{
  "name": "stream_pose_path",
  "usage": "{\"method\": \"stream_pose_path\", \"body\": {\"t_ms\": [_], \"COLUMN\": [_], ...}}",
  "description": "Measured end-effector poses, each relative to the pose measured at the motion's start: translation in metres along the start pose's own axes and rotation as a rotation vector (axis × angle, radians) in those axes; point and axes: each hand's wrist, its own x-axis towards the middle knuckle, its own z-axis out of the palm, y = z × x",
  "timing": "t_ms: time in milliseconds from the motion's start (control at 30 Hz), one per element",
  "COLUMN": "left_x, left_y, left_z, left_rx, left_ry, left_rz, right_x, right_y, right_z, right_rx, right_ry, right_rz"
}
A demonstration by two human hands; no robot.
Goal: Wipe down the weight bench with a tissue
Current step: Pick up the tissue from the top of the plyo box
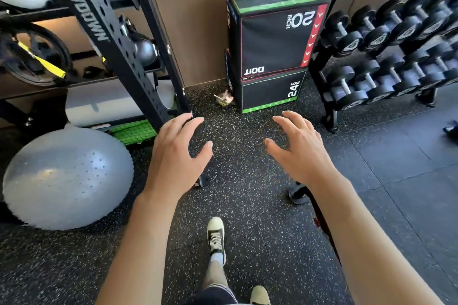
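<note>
Gym: dumbbell rack (pixel 386 39), plyo boxes (pixel 275 42), rubber floor (pixel 247 205).

Lighting is bright and even, with daylight-like brightness noted along the right side on the dumbbell rack (pixel 396 39), whose rubber heads show pale sheen. A soft highlight is observed on the grey balance ball (pixel 67 178). Shadows on the speckled rubber floor (pixel 247 205) are faint and diffuse. Strong wide-angle distortion is recorded: the black rack upright (pixel 109 39) and stacked plyo boxes (pixel 275 42) lean and curve toward the edges. Slight motion blur is seen at the frame margins; central detail is reasonably sharp.
</note>
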Motion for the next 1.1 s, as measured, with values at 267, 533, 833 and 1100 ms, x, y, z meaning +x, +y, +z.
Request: {"method": "stream_pose_path", "body": {"t_ms": [267, 533, 833, 1100], "left_x": [0.126, 0.254, 0.332, 0.408], "left_y": [-0.06, -0.111, -0.131, -0.128], "left_z": [0.019, 0.015, 0.031, 0.063], "left_rx": [-0.037, -0.081, -0.136, -0.127], "left_ry": [-0.041, -0.06, -0.07, -0.057], "left_rz": [0.065, 0.136, 0.143, 0.132], "right_x": [0.122, 0.231, 0.309, 0.388], "right_y": [-0.024, -0.056, -0.059, -0.024], "right_z": [0.023, 0.033, 0.031, 0.036], "right_rx": [-0.044, -0.055, -0.093, -0.09], "right_ry": [0.027, 0.072, 0.079, 0.061], "right_rz": [0.05, 0.105, 0.129, 0.12]}}
